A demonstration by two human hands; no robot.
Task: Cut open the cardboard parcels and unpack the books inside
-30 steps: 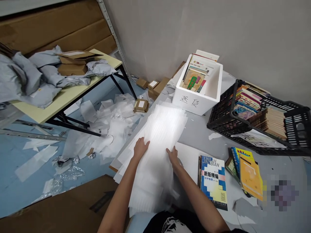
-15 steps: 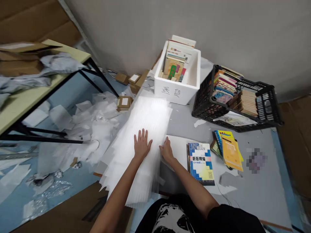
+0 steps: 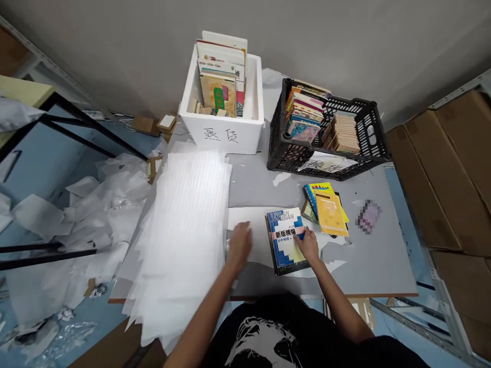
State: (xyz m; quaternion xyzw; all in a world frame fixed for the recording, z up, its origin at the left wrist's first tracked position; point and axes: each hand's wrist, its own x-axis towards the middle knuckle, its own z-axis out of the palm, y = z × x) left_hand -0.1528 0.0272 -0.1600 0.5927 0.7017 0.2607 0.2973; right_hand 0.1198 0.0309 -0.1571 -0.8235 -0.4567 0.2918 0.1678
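Note:
A small stack topped by a blue, white and yellow book (image 3: 286,250) lies flat on the table. My right hand (image 3: 309,247) is at the stack's right edge, its thumb over the cover and its fingers along the side. Between the books and a tall pile of translucent white foam sheets (image 3: 184,230) hovers my left hand (image 3: 240,244), smeared by motion, so its fingers do not show clearly. Beneath the stack is a white sheet (image 3: 249,217). Several more books, a yellow one (image 3: 330,212) on top, overlap to the right.
Behind stand a white foam box (image 3: 222,135) of books and a black plastic crate (image 3: 326,158) of books. A pixelated purplish object (image 3: 369,217) is on the grey table (image 3: 383,266). Crumpled packing sheets (image 3: 111,189) cover the floor at left; cardboard boxes (image 3: 429,174) line the right.
My left hand has left the top of the foam-sheet pile and moved right. My right hand has gone from the pile's edge to the book stack. The view has shifted right.

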